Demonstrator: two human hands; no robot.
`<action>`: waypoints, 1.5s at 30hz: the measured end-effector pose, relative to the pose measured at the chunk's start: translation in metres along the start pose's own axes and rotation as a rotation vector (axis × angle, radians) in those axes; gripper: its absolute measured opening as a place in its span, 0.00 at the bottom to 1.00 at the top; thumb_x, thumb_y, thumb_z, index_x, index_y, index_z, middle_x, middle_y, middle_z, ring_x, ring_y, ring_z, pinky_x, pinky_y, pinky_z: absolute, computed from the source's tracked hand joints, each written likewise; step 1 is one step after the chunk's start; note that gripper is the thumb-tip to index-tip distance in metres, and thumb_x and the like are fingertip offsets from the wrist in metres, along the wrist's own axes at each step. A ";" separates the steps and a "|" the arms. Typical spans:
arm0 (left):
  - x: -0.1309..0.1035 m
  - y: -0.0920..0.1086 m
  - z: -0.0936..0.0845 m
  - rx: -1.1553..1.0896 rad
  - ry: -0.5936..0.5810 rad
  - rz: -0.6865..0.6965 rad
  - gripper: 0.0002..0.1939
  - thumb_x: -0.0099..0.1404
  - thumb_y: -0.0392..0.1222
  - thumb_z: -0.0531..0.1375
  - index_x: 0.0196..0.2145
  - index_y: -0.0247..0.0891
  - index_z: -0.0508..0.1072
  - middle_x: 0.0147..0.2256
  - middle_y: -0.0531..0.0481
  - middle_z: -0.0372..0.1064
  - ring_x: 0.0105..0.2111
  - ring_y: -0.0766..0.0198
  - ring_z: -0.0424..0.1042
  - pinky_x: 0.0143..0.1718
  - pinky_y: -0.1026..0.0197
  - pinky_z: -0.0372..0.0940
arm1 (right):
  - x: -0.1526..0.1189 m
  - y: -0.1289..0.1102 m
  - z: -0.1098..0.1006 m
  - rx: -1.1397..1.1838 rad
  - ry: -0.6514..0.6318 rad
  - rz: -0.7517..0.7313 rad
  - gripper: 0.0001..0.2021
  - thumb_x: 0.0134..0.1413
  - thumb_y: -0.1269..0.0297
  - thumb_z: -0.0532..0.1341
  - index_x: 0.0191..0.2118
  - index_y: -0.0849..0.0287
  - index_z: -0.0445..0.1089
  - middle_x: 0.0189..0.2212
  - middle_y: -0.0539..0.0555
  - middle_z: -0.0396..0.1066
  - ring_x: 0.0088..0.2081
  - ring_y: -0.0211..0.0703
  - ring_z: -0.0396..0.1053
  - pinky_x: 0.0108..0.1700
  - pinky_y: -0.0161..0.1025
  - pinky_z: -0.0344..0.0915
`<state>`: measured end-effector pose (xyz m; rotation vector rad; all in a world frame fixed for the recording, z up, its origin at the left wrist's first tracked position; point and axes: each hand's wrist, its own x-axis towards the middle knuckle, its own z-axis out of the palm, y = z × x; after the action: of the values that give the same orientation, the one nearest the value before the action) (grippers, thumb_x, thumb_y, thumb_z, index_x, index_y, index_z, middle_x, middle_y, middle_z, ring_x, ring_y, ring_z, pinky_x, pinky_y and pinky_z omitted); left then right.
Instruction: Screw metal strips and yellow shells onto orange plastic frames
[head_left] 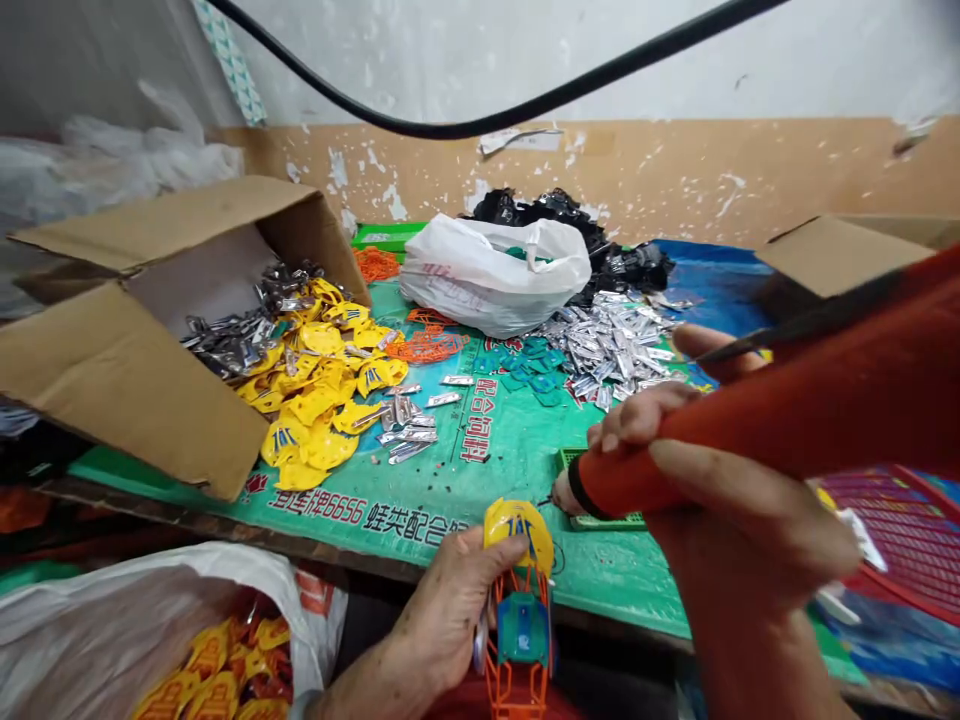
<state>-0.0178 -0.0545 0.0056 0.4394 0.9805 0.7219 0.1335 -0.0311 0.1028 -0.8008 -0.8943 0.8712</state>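
My left hand is closed round a small toy car near the table's front edge, its thumb on the yellow front piece. The car has an orange lattice frame and a green panel in the middle. My right hand wraps round a large orange-red electric screwdriver with a black ring near its nose. The tool slants down to the left, and its thin dark tip is close to the yellow piece; I cannot tell whether they touch. Behind the tool's nose, a green plastic basket is partly hidden.
Yellow pieces spill from a cardboard box at left. A white bag, silvery strips and green panels lie further back. A sack of yellow parts stands lower left, a red basket at right. A black cable hangs overhead.
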 end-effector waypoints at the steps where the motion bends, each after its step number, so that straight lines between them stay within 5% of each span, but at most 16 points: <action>1: 0.000 0.000 0.000 -0.012 -0.017 0.009 0.16 0.50 0.44 0.69 0.31 0.28 0.76 0.26 0.46 0.73 0.22 0.68 0.68 0.24 0.68 0.63 | -0.004 0.001 0.002 -0.007 -0.008 0.019 0.26 0.37 0.74 0.66 0.47 0.52 0.67 0.23 0.47 0.70 0.26 0.41 0.67 0.29 0.41 0.68; 13: -0.001 -0.001 0.007 -0.002 0.002 -0.018 0.15 0.47 0.46 0.69 0.27 0.32 0.74 0.19 0.52 0.68 0.17 0.71 0.63 0.20 0.68 0.58 | -0.013 0.012 0.000 -0.089 -0.079 0.060 0.21 0.40 0.68 0.69 0.43 0.51 0.68 0.26 0.46 0.71 0.28 0.41 0.69 0.33 0.44 0.69; 22: 0.001 0.000 0.006 -0.047 -0.045 -0.035 0.19 0.42 0.47 0.72 0.28 0.31 0.76 0.21 0.52 0.68 0.20 0.69 0.65 0.24 0.66 0.62 | -0.014 0.020 -0.008 -0.193 -0.207 0.070 0.06 0.41 0.66 0.68 0.28 0.55 0.72 0.27 0.50 0.71 0.31 0.44 0.69 0.37 0.47 0.69; 33: 0.002 -0.003 0.004 0.108 0.044 -0.043 0.17 0.46 0.50 0.69 0.26 0.33 0.73 0.17 0.55 0.64 0.16 0.71 0.60 0.19 0.66 0.56 | -0.013 0.018 -0.008 -0.153 -0.262 0.023 0.26 0.44 0.71 0.66 0.50 0.44 0.64 0.26 0.46 0.72 0.30 0.43 0.70 0.37 0.47 0.71; 39: -0.004 -0.003 0.008 0.153 0.050 0.022 0.18 0.47 0.53 0.68 0.23 0.34 0.73 0.17 0.55 0.64 0.16 0.71 0.59 0.17 0.68 0.50 | -0.014 0.021 -0.016 -0.113 -0.318 0.036 0.25 0.44 0.71 0.66 0.49 0.42 0.65 0.26 0.46 0.72 0.29 0.44 0.71 0.37 0.49 0.71; 45: -0.005 -0.007 0.007 0.106 0.012 0.042 0.16 0.46 0.49 0.69 0.26 0.34 0.75 0.20 0.53 0.68 0.21 0.68 0.64 0.23 0.67 0.56 | -0.026 0.027 -0.018 -0.177 -0.232 0.058 0.19 0.40 0.71 0.67 0.42 0.49 0.69 0.25 0.48 0.70 0.30 0.45 0.70 0.40 0.50 0.70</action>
<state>-0.0109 -0.0635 0.0076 0.5507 1.0265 0.7133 0.1322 -0.0460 0.0642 -0.8939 -1.1694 0.9586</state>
